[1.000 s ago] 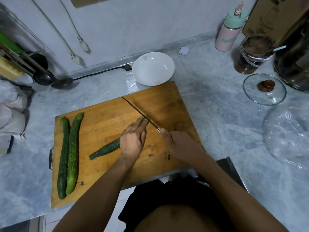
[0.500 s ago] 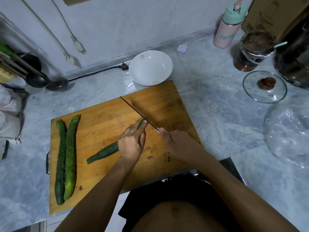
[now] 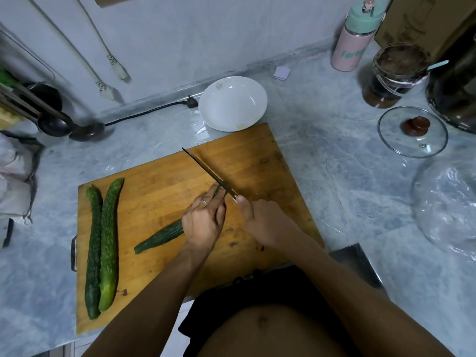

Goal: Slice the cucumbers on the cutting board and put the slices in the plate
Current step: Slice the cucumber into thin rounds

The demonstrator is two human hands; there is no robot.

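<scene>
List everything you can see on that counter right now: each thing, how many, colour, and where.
wooden cutting board: 1, brown, centre of the grey marble counter
whole cucumbers: 2, green, side by side on the board's left
cucumber being cut: 1, dark green, mid-board under the left hand
kitchen knife: 1, dark blade, over the cucumber's far end
round white plate: 1, empty, behind the board
glass pot lid: 1, clear with brown knob, right
pink bottle with mint cap: 1, back right
dark jar: 1, back right
metal ladles: 2, dark, back left
left hand: holds the cucumber
right hand: grips the knife
</scene>
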